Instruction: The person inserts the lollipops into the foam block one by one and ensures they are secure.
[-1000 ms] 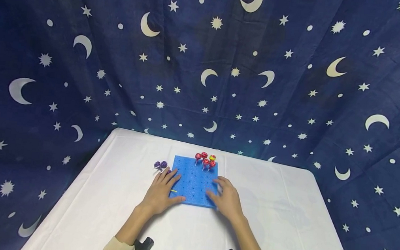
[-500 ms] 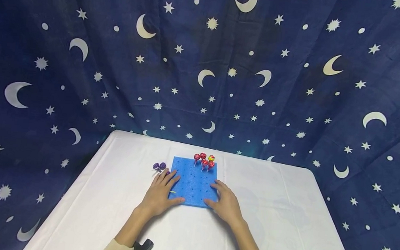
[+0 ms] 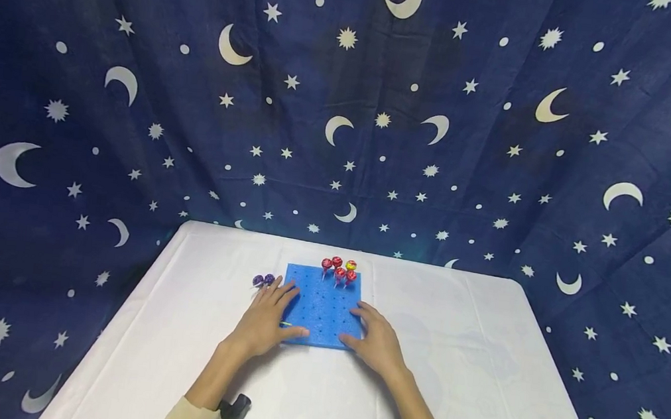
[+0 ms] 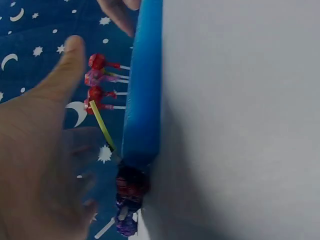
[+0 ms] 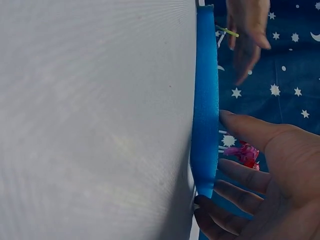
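A blue foam board [image 3: 317, 314] with small holes lies on the white table. Several wrapped lollipops [image 3: 339, 273], red ones and a yellow one, stand in its far right part. My left hand [image 3: 262, 321], fingers spread, hovers over the board's left edge; the left wrist view shows it apart from the foam [image 4: 143, 90]. Purple lollipops [image 3: 263, 280] lie beyond its fingertips, partly hidden. A yellow stick [image 4: 102, 125] shows near its palm. My right hand [image 3: 380, 341] touches the board's right side, its thumb on the near corner and its fingers along the edge [image 5: 206, 105].
The white table [image 3: 446, 379] extends on both sides of the board. A dark blue curtain [image 3: 295, 126] with moons and stars hangs behind and beside it. Black wrist devices [image 3: 234, 408] are on both forearms.
My left hand has shifted slightly left and lifted from the board's edge. The right hand's thumb has moved onto the near corner, and the fingers lie by the right edge.
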The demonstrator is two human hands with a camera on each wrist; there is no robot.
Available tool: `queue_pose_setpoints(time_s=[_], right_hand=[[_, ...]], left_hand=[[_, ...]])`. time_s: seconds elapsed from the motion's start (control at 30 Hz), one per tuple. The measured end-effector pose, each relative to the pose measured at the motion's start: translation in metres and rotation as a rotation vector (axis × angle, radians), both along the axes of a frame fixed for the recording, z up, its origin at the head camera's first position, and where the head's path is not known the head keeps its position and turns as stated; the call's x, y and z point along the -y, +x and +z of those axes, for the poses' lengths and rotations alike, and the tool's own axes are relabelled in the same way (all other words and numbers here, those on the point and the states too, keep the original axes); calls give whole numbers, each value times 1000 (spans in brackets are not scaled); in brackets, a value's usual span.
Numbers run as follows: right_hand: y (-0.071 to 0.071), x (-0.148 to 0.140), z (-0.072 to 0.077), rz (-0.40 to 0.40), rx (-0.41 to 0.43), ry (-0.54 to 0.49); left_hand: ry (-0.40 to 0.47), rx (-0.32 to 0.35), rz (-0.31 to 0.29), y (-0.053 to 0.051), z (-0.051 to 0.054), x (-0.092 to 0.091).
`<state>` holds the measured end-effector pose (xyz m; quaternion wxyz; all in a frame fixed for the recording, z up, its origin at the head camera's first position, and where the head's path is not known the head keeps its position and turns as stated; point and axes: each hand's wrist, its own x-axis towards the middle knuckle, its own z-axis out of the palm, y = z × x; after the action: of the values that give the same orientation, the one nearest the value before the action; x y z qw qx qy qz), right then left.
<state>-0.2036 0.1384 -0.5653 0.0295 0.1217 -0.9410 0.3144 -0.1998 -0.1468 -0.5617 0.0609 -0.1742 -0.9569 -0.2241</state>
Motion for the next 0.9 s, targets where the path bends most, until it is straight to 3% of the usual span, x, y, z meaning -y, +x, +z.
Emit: queue_pose_setpoints(time_s=[0.1, 0.2, 0.4, 0.6, 0.9], right_hand=[[-1, 0, -1, 1, -8, -5], [-1, 0, -2, 5, -10, -9], [-1, 0, -3, 9, -1, -15], [-2, 0, -3, 11, 1, -15], [-1, -1, -3, 9, 16, -14]], left_hand=[[42, -63, 33, -12, 9, 3], [53, -132, 105, -24, 17, 9], [-42, -119, 230, -44, 26, 22], [-142, -55, 231, -57, 21, 28], [-186, -36, 245, -64, 19, 27]])
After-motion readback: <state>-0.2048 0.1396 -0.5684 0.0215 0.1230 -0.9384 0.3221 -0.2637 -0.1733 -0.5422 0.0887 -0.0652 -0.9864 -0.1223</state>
